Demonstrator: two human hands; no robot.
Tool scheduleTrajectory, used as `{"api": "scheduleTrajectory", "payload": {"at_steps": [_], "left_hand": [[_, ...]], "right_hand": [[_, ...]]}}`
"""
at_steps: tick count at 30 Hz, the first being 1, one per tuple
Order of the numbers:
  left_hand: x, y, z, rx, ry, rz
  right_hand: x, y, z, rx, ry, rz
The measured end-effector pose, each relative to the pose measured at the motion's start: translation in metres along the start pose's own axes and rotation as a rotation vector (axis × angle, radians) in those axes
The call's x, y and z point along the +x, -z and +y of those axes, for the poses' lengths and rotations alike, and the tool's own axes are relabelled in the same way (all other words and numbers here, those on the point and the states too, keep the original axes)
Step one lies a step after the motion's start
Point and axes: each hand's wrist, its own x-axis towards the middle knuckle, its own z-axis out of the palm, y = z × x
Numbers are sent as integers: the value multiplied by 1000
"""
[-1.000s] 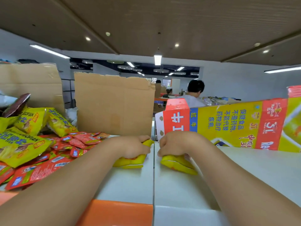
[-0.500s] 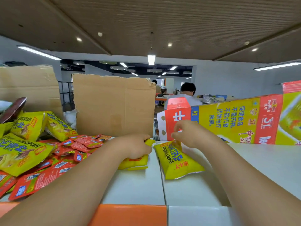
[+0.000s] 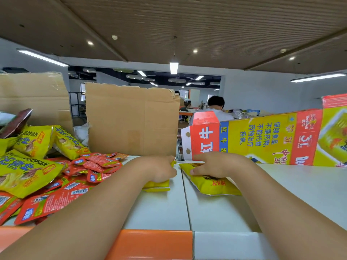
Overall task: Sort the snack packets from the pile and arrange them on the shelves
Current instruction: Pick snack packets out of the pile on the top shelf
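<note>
Both forearms extend forward over the shelf (image 3: 159,209). The left hand (image 3: 161,170) grips a yellow packet (image 3: 157,185) against it; the right hand (image 3: 216,164) pinches a second packet (image 3: 210,184), fingers curled.

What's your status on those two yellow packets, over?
Left hand grips left packet. Right hand holds right packet on white shelf. Printed carton close behind.

Right hand (image 3: 216,165) lowered; now grips yellow packet (image 3: 212,184)
</note>
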Motion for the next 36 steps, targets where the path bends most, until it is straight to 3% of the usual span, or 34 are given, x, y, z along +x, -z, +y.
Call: {"api": "scheduleTrajectory", "payload": {"at_steps": [6,12,15,19,25,28,31,36], "left_hand": [[-5,6,-11,-86,10,54],[-5,15,-16,-182,32,94],[-4,14,-19,-186,33,86],[-4,13,-20,-181,32,78],[-7,15,-17,-196,10,82],[-5,14,-17,-199,-12,95],[-1,13,-19,-241,-24,131],[8,17,-30,-536,26,291]], "right_hand": [[-11,8,3,-11,-38,-7],[-15,12,12,387,208,-12],[-15,14,9,183,186,128],[-12,11,6,-53,110,112],[-16,14,3,132,118,119],[-16,15,5,-45,63,169],[-20,15,3,-128,16,46],[-12,12,6,162,130,133]]}}
